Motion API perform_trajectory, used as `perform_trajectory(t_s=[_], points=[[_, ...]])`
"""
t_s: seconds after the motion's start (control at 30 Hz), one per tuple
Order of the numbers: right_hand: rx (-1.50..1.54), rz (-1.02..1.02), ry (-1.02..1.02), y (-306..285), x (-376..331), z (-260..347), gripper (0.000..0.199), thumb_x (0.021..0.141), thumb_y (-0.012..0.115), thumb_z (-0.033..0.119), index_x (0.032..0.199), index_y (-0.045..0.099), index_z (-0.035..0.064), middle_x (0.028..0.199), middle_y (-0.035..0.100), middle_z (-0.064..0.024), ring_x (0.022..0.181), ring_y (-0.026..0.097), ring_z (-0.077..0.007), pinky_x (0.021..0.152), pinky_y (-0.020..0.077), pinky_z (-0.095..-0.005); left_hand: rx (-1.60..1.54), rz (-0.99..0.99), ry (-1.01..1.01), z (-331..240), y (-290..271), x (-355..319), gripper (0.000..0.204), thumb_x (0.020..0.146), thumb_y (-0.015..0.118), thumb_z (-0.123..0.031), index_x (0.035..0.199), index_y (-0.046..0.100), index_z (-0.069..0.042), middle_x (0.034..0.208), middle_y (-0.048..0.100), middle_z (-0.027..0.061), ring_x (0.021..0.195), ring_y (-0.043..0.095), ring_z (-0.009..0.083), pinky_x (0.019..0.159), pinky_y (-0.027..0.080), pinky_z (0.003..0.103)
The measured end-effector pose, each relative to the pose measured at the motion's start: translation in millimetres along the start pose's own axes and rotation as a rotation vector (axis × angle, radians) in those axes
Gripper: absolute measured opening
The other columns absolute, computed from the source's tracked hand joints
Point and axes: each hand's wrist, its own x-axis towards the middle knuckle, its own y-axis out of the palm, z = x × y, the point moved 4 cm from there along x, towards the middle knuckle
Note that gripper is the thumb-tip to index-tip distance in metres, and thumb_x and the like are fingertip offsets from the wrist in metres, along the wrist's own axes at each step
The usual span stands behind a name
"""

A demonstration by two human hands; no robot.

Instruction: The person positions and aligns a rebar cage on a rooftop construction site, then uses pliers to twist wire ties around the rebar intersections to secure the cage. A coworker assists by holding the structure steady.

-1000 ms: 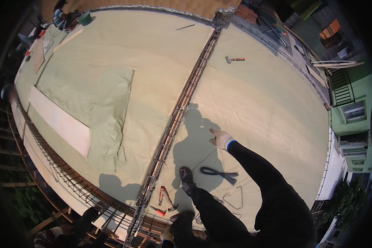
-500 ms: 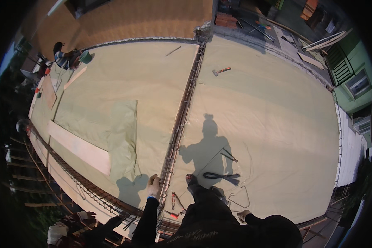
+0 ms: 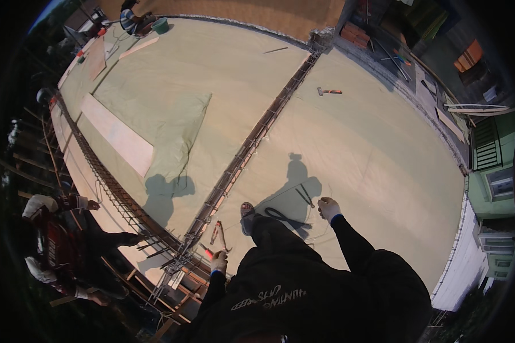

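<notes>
My left hand (image 3: 218, 262), in a pale glove with brownish fingertips, hangs low with its fingers curled and nothing visible in it. Just beside it lie a red-handled tool (image 3: 207, 250) and a hand tool with orange and black grips (image 3: 216, 233), which looks like pliers. Gloved the same way, my right hand (image 3: 328, 209) is held out over the pale sheeting (image 3: 383, 188), its fingers bent in and nothing seen between them. To its left lie a long-handled dark tool (image 3: 305, 195) and a looped bundle of dark wire (image 3: 286, 220), partly behind my leg.
A rebar cage (image 3: 257, 137) runs in a channel across the deck; another cage (image 3: 111, 191) follows the left edge. A person in a dark red vest (image 3: 51, 246) stands lower left; another person (image 3: 133, 23) sits by a green bucket (image 3: 160, 26). A hammer (image 3: 329, 91) and board (image 3: 117, 134) lie on the sheeting.
My right hand has come up and forward from beside my body. My left hand has drawn back nearer to me. The view has shifted, showing more of the person at lower left.
</notes>
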Motion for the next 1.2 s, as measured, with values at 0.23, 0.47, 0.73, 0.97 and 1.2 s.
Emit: perform_trajectory(t_s=[0.23, 0.47, 0.73, 0.97, 1.2], points=[[-0.104, 0.101, 0.095, -28.4, -38.8, -20.4, 0.044, 0.103, 0.066, 0.025, 0.138, 0.067, -0.0015, 0.088, 0.071, -0.0106, 0.063, 0.065, -0.0187, 0.054, 0.0521, -0.0362, 0.027, -0.268, -0.33, 134.8, -44.1, -124.7, 0.029, 0.098, 0.07, -0.028, 0.101, 0.074, 0.0, 0.076, 0.068, 0.009, 0.057, 0.059, 0.0223, 0.056, 0.047, 0.04], [-0.571, 0.32, 0.055, -32.8, -63.0, -51.9, 0.037, 0.102, 0.062, 0.027, 0.123, 0.073, -0.0012, 0.082, 0.07, -0.0115, 0.059, 0.065, -0.0229, 0.055, 0.0526, -0.0388, -0.237, -0.326, -0.226, 203.9, 1.3, -139.5, 0.042, 0.102, 0.069, -0.034, 0.124, 0.068, 0.001, 0.1, 0.073, 0.0133, 0.079, 0.068, 0.0241, 0.064, 0.054, 0.04], [-0.553, 0.314, 0.115, -30.9, -25.0, 25.4, 0.04, 0.104, 0.064, 0.026, 0.135, 0.067, 0.0007, 0.086, 0.067, -0.01, 0.058, 0.06, -0.0204, 0.052, 0.0502, -0.0368, -0.556, -0.344, -0.201, 134.7, 69.1, -143.8, 0.045, 0.104, 0.066, -0.032, 0.13, 0.07, 0.004, 0.112, 0.077, 0.0171, 0.085, 0.07, 0.0239, 0.073, 0.06, 0.038], [-0.632, 0.483, -0.031, 32.4, 39.7, 118.4, 0.039, 0.105, 0.061, 0.024, 0.136, 0.067, 0.0003, 0.089, 0.067, -0.0108, 0.059, 0.06, -0.0177, 0.051, 0.0484, -0.0327, -0.75, -0.583, -0.213, 141.2, 93.6, -149.7, 0.034, 0.101, 0.066, -0.029, 0.118, 0.07, 0.001, 0.091, 0.071, 0.009, 0.065, 0.059, 0.0159, 0.055, 0.046, 0.034], [-0.563, 0.608, -0.176, 74.1, 96.1, 169.8, 0.046, 0.107, 0.062, 0.029, 0.146, 0.062, 0.0028, 0.091, 0.07, -0.0093, 0.062, 0.064, -0.017, 0.055, 0.0547, -0.033, -0.711, -0.641, -0.357, 143.1, 152.2, -181.1, 0.043, 0.1, 0.068, -0.034, 0.126, 0.07, 0.0, 0.088, 0.07, 0.0083, 0.063, 0.06, 0.0176, 0.057, 0.049, 0.036]])
